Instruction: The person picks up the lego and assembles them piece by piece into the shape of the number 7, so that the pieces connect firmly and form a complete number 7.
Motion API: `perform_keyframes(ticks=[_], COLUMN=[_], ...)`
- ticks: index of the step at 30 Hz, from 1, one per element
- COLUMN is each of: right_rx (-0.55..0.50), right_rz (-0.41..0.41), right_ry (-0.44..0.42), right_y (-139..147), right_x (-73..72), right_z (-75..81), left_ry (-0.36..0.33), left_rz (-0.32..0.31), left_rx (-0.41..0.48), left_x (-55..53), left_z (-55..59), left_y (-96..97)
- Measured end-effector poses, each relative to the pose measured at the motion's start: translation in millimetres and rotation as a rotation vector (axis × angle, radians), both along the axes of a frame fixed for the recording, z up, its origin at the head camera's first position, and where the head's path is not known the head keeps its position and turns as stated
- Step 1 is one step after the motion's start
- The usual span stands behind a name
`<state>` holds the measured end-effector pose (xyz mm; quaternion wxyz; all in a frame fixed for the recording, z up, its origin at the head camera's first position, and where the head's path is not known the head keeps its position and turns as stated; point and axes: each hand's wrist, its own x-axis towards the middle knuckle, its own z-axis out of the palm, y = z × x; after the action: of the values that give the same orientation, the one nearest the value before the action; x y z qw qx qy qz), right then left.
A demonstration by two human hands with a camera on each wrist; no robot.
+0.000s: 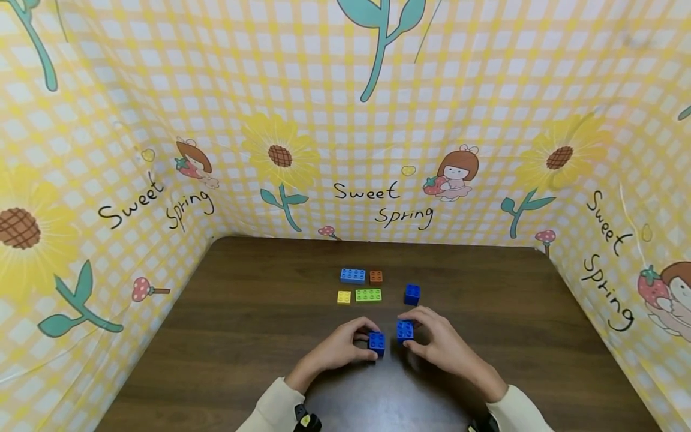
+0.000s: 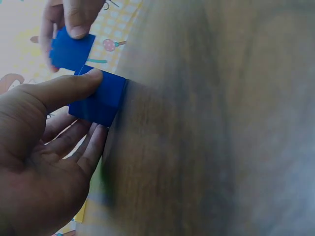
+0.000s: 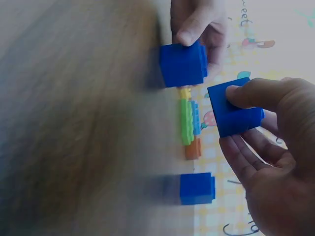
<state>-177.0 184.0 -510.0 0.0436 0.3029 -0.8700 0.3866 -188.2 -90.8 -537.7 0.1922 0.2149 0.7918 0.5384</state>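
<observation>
In the head view my left hand (image 1: 341, 347) grips a dark blue building block (image 1: 376, 344) between thumb and fingers. My right hand (image 1: 441, 342) pinches a second dark blue block (image 1: 405, 331), its studs facing up. A small gap separates the two. From the left wrist view, the left thumb lies along the near face of its cube-shaped block (image 2: 104, 98). The right wrist view shows the right-hand block (image 3: 230, 110) raised off the wood and slightly tilted. A third dark blue block (image 1: 412, 294) stands on the table just beyond the right hand.
Behind the hands lie flat bricks: a light blue one (image 1: 352, 275), a brown-orange one (image 1: 375, 276), a yellow one (image 1: 344, 297) and a lime green one (image 1: 369, 295). A yellow checked cloth (image 1: 372, 144) walls the dark wooden table (image 1: 243, 336) at the back and sides.
</observation>
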Motion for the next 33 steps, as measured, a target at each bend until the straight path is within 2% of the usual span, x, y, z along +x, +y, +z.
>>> perform_keyframes(ticks=[4,7,12,21,26,33], right_rx=[-0.060,-0.090,-0.102,-0.091,-0.079,-0.059], right_rz=[0.002,0.013,0.038,0.100,0.133,0.127], right_ry=[0.005,0.041,0.036,0.030,0.000,-0.033], right_y=[-6.6,-10.8,-18.4,-29.8,-33.7,-36.8], right_x=[-1.0,-2.4,-4.9,-7.8,-7.8,-8.5], right_z=[6.4,10.9,17.8,21.7,23.4,21.5], left_ry=[-0.028,-0.041,-0.010,0.056,0.045,0.027], left_rz=[0.005,-0.001,-0.011,-0.004,-0.010,0.002], left_rx=[0.048,0.077,0.108,0.058,0.053,0.035], left_x=[0.8,0.7,0.0,0.0,-0.4,-0.3], left_z=[-1.1,-2.6,-3.4,-5.7,-5.1,-1.6], left_y=[-1.1,-1.9,-1.9,-0.8,-0.1,0.1])
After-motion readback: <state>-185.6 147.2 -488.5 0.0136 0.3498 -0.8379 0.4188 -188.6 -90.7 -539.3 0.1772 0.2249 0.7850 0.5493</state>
